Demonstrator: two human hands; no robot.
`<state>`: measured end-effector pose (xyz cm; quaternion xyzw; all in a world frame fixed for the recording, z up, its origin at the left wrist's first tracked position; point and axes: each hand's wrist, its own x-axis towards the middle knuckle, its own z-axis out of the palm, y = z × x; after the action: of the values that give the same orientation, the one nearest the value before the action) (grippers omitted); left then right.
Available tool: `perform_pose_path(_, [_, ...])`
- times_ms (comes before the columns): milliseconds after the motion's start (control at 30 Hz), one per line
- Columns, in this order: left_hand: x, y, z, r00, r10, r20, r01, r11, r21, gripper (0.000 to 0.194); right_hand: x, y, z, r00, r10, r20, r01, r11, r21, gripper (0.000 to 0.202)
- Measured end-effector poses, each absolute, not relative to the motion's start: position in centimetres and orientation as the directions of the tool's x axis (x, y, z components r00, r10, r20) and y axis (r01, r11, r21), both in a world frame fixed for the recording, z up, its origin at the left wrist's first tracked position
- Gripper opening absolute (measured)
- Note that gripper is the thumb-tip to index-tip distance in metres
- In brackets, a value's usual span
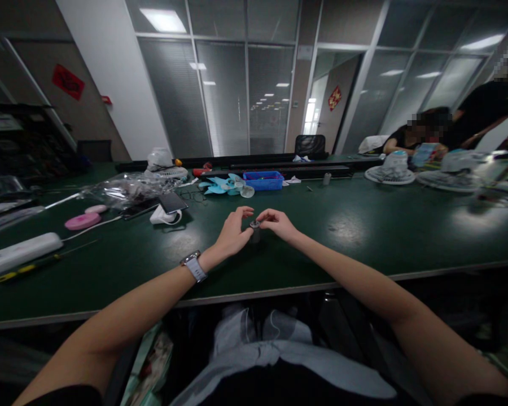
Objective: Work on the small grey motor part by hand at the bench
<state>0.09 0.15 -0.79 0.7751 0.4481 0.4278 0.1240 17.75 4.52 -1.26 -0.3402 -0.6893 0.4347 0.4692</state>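
Observation:
A small grey metal cylinder (255, 232) stands upright on the green table, between my two hands. My left hand (236, 231) is beside it on the left, fingers apart and curved around its far side, thumb near its top edge. From the right, my right hand (277, 223) reaches to the cylinder's top with thumb and fingertips pinched together. Whether anything small is between those fingertips I cannot make out.
On the green table (322, 248) behind my hands are a blue basket (263, 180), light-blue fan blades (222, 184) and another small cylinder (327, 179). A phone (173, 203), pink discs and a power strip (21, 254) lie left. Two people are at the far right.

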Motion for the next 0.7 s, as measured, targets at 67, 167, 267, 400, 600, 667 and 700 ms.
perform_pose_path(67, [0.1,0.2,-0.9,0.245,0.802,0.545,0.596,-0.568,0.568,0.048,17.8,4.4,-1.2,-0.325,0.87,0.372,0.031,0.403,-0.915,0.016])
perform_pose_path(167, [0.0,0.2,-1.1,0.28,0.794,0.539,0.606,-0.582,0.542,0.054,17.7,4.1,-1.0,-0.343,0.848,0.404,-0.032,0.42,-0.907,0.021])
perform_pose_path(267, [0.0,0.3,-1.3,0.309,0.797,0.519,0.62,-0.583,0.525,0.058,17.6,3.8,-1.0,-0.366,0.84,0.401,-0.044,0.415,-0.909,0.028])
perform_pose_path(400, [0.1,0.1,-1.2,0.329,0.802,0.499,0.642,-0.578,0.504,0.058,17.7,3.4,-0.8,-0.369,0.836,0.407,-0.004,0.436,-0.9,0.033])
perform_pose_path(600, [0.2,0.0,-1.1,0.335,0.802,0.494,0.651,-0.576,0.494,0.056,17.9,3.4,-0.9,-0.414,0.788,0.456,0.02,0.509,-0.861,0.037])
perform_pose_path(667, [0.2,-0.1,-1.1,0.329,0.807,0.491,0.667,-0.567,0.484,0.054,17.8,3.5,-0.9,-0.409,0.785,0.465,-0.005,0.507,-0.862,0.038])
perform_pose_path(700, [0.3,-0.1,-1.1,0.324,0.81,0.489,0.679,-0.559,0.476,0.053,17.8,3.6,-0.9,-0.392,0.79,0.472,-0.016,0.507,-0.862,0.039])
